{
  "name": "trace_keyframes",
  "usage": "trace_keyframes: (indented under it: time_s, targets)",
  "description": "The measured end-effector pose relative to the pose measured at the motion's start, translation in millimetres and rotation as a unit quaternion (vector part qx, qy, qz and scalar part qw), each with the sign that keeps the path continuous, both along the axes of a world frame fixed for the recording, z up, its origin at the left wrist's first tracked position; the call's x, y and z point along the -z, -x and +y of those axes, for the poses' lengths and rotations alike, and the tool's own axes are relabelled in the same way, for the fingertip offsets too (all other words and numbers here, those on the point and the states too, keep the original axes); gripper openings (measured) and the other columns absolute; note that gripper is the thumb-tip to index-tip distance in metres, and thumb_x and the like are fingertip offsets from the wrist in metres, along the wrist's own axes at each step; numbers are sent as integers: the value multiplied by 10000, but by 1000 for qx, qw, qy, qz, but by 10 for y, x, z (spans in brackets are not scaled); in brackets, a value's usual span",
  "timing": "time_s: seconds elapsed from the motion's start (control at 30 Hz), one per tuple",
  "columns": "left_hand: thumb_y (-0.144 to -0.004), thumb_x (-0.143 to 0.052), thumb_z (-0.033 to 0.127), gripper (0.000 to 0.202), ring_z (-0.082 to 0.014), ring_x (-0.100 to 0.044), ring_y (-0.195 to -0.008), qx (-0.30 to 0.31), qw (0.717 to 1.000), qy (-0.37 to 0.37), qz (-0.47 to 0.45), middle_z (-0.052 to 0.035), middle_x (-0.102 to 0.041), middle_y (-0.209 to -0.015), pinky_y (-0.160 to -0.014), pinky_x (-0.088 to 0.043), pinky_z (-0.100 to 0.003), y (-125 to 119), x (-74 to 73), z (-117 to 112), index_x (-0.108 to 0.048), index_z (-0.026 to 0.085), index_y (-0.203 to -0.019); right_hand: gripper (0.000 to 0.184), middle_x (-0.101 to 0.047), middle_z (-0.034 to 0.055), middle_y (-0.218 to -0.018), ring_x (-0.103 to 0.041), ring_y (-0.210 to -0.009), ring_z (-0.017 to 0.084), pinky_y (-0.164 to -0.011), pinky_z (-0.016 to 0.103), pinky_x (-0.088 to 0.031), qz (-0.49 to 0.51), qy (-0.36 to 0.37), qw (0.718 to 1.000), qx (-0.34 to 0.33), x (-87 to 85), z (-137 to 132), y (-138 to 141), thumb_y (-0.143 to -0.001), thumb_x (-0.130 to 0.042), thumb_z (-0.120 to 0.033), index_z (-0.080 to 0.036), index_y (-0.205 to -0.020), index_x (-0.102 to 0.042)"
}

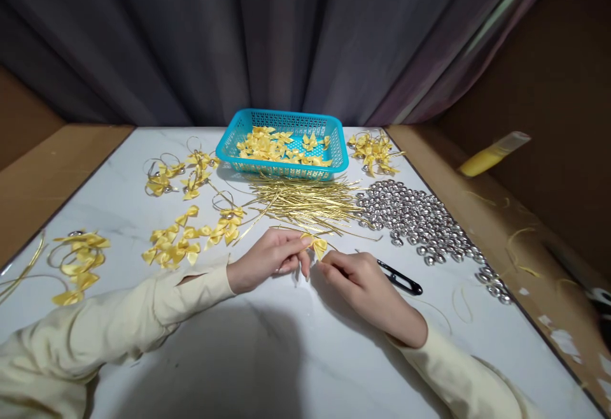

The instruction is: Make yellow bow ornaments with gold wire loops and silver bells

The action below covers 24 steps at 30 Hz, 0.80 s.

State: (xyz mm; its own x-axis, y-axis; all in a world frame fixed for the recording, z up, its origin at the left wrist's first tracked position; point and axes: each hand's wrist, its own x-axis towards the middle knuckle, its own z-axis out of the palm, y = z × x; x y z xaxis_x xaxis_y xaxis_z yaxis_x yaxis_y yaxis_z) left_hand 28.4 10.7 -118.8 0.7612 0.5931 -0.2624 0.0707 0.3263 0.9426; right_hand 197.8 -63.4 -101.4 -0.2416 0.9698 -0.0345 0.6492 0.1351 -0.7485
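Observation:
My left hand [270, 257] pinches a small yellow ribbon bow [319, 246] just above the white table [296, 342]. My right hand [367, 288] lies beside it with its fingers curled, the fingertips close to the bow. Whether it holds anything is hidden. A pair of black thread snips [400, 278] lies partly under my right hand. Just beyond my hands lies a heap of thin gold cords [305, 202].
A turquoise basket [281, 127] with yellow bows stands at the back centre. Several silver bells [415, 218] spread at the right. Loose bows [176, 244] and bows with gold loops [79, 263] lie at the left, more bows [375, 149] at the back right. Cardboard walls flank the table.

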Motion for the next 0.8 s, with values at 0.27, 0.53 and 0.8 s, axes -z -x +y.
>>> trace_keyframes:
  time_s: [0.27,0.53,0.8]
  targets:
    - [-871,-484,369,406,-40,-247,-390,-33,999,-33,11,4,-530,-483,-386,-148,-198,-40,-77,-57,-545,103,-571,282,-326,-56,-472,-311,-447,86,-478,215,-246,34,26,998,36,-6,5,33,-836,-400,-223,-168,-577,-497]
    - [-897,-439,384,434,-46,-259,-415,-47,997,-63,15,9,-519,-508,-409,-183,-192,-38,-17,-96,-527,110,-573,296,-325,-53,-479,-281,-455,85,-453,208,-237,85,60,992,75,5,-2,92,-833,-409,-247,-170,-554,-471]
    - [-905,-429,375,421,-51,-280,-429,-63,994,-82,26,14,-507,-508,-420,-197,-197,-45,2,-114,-514,118,-583,294,-337,-57,-460,-302,-444,84,-433,203,-238,139,91,979,120,20,-22,154,-829,-418,-282,-172,-561,-469]
